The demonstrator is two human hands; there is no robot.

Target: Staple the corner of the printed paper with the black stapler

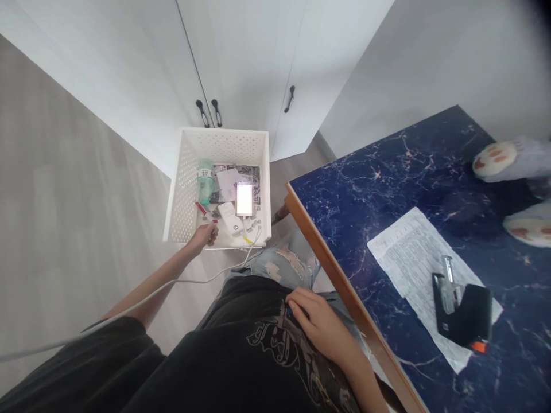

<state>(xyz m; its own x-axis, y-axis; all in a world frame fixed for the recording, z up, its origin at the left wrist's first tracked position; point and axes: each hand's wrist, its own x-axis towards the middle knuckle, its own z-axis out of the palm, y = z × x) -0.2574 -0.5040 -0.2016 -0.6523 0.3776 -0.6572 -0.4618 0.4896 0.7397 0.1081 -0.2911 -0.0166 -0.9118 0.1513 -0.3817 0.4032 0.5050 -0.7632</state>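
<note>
My left hand (205,235) is closed at the near left side of a white perforated basket (175,198). A slim red-and-white stick (206,213) slants up and left from its fingers, its near end at the fingertips. Inside the basket lie a greenish clear bottle (205,182), a white box-shaped device (231,218), pale papers (227,182), a lit screen (244,199) and small grey pieces. A white cable (189,281) runs from the basket past my left arm. My right hand (316,322) rests on my black shirt, fingers stretched out, holding nothing.
At right, a dark blue marbled table (336,201) carries a printed sheet (408,258), a black case-like object (467,315) and a clear and metal item (450,287). Two plush paws (495,159) lie at its far side. White cabinet doors (245,63) with black handles stand behind the basket.
</note>
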